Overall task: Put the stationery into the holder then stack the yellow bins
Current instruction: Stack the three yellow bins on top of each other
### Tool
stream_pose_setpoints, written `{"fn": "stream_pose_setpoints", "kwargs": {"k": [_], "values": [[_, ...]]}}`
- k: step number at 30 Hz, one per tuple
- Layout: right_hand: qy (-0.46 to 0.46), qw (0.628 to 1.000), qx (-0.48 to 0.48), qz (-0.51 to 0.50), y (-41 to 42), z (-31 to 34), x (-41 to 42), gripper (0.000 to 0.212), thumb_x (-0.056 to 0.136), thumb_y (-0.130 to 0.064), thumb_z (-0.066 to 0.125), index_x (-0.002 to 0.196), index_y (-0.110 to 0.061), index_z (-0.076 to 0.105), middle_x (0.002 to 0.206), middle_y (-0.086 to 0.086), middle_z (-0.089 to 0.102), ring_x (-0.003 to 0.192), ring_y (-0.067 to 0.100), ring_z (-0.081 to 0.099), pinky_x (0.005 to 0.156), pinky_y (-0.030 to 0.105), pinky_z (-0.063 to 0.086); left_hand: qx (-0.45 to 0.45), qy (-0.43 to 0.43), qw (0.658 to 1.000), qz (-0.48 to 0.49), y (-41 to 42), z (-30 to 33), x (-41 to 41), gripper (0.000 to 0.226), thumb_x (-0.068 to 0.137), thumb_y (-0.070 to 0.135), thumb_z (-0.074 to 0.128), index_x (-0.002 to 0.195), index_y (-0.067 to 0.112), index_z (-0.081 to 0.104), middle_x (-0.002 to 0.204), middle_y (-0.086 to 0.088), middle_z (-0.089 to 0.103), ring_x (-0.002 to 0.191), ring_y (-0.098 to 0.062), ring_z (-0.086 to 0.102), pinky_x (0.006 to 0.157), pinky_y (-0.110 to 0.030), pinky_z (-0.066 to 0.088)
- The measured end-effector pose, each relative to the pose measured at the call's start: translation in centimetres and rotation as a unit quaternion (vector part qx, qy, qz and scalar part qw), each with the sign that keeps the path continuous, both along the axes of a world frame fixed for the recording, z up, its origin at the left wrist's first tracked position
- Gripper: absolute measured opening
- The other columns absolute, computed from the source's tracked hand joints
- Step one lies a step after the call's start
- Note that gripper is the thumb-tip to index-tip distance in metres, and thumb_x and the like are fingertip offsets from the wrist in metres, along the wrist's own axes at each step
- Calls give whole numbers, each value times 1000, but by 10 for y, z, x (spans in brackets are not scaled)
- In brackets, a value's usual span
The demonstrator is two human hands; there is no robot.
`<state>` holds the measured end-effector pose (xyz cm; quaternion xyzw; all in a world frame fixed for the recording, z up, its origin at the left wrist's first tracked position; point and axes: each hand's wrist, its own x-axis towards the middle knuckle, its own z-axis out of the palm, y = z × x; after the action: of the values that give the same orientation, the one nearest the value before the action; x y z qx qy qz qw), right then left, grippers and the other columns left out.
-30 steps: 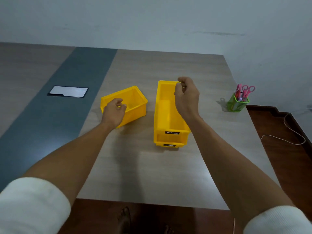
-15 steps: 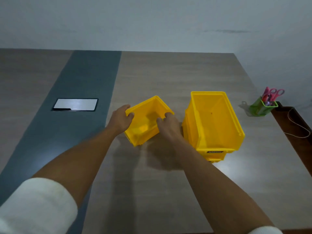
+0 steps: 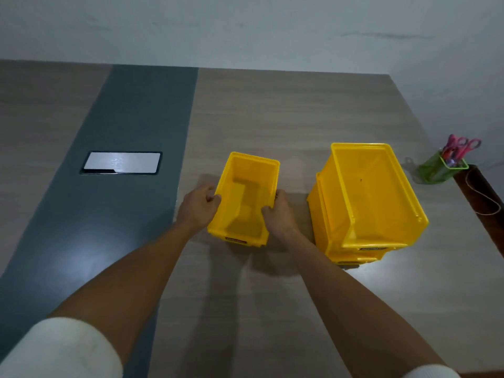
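— How were the person's arms placed?

— Both bare forearms reached forward from pushed-up white sleeves and drew closer together toward the hands.

— And the left hand (image 3: pixel 198 207)?

— It was curled against the left wall of the small open-topped yellow plastic bin (image 3: pixel 246 199), fingers bent at the rim, wrist straight.

— The right hand (image 3: pixel 278 212)?

— It pressed on the opposite wall, thumb hooked over the rim into the inside, the other fingers down the outer face. The two hands faced each other with the bin clasped between them, knuckles turned up.
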<state>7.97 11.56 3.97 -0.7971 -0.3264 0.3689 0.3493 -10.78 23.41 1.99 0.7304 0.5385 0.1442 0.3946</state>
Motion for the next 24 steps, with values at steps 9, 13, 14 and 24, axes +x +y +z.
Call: {"fn": "stream_pose_setpoints", "kwargs": {"k": [9,13,14,24], "values": [[-50,997,50,-17,-9,13,-8,30,110,-25,38,111,-4,58,96,11,59,75,15,50,59,30,35,10,-91,996,15,-29,12,-3,36,109,27,43,76,15,53,70,-3,50,64,-17,44,61,-34,33],[-25,990,137,-40,0,63,0,32,109,-31,40,119,-7,58,102,2,58,89,16,53,76,31,40,-1,-198,979,43,-23,69,12,28,105,40,43,90,27,62,83,3,60,75,-17,55,70,-35,43],[-10,985,168,-47,2,79,3,31,108,-32,43,119,-9,60,105,2,61,93,17,57,79,33,43,-12,-234,971,49,-23,87,19,26,105,41,43,98,29,65,93,2,64,83,-19,59,75,-37,46],[124,933,331,-71,-42,186,65,44,107,-49,32,140,-29,54,132,-4,63,121,20,60,102,42,50,-67,-411,907,63,-89,206,109,33,108,45,36,121,33,65,119,3,73,101,-17,72,80,-34,59]]}}
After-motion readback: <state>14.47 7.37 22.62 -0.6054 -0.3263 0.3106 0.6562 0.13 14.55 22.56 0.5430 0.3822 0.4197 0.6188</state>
